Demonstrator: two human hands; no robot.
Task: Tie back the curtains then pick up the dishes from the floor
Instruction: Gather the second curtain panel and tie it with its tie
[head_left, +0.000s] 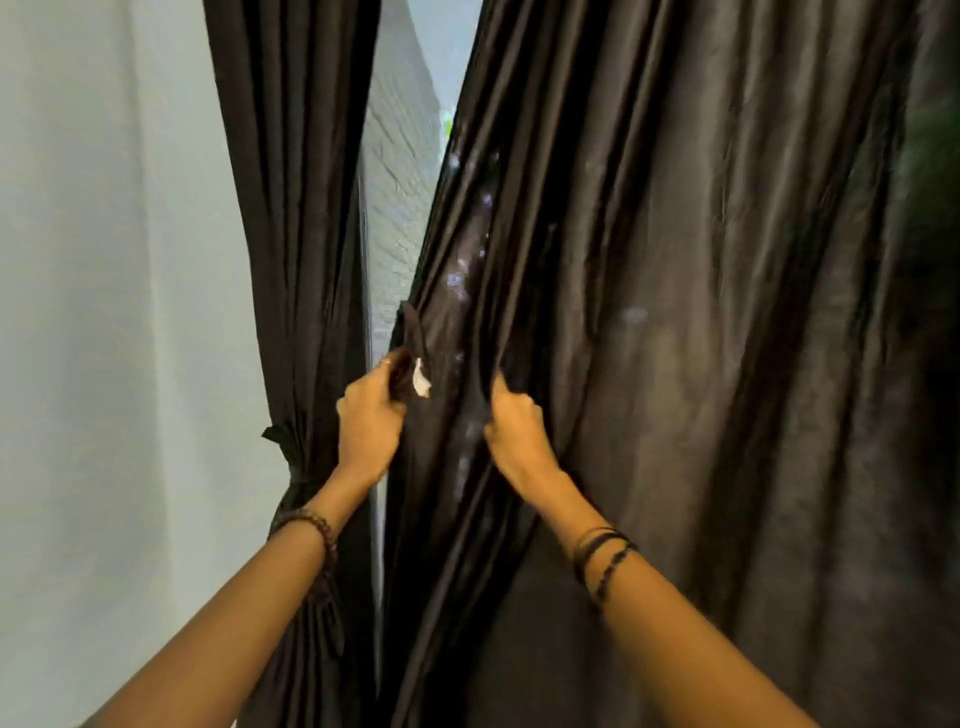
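- Wall (104, 312): plain white, fills the left side of the view.
- Left curtain (291, 208): dark, hangs just right of the wall, already gathered in & cinched by a dark tie (293, 467) w/ a knot sticking out toward the wall.
- Left hand (370, 421): raised at the inner edge of the right curtain, fingers curled round a bunch of dark fabric; a dark strap (415, 332) stands up from the grip, w/ a small white tag (421, 383) just beside the knuckles. Bead bracelet (311, 525) on the wrist.
- Gap (400, 182): narrow, btwn the two curtains, shows a pale brick wall outside.
- Right hand (514, 423): a bit right of the left, fingers clamped on a fold of the right curtain, thumb up along the fold. Dark cords (602, 558) round the wrist.
- Right curtain (701, 312): dark, hangs loose in deep folds, not tied, fills the view to the right edge.
- Dishes, floor: out of view.
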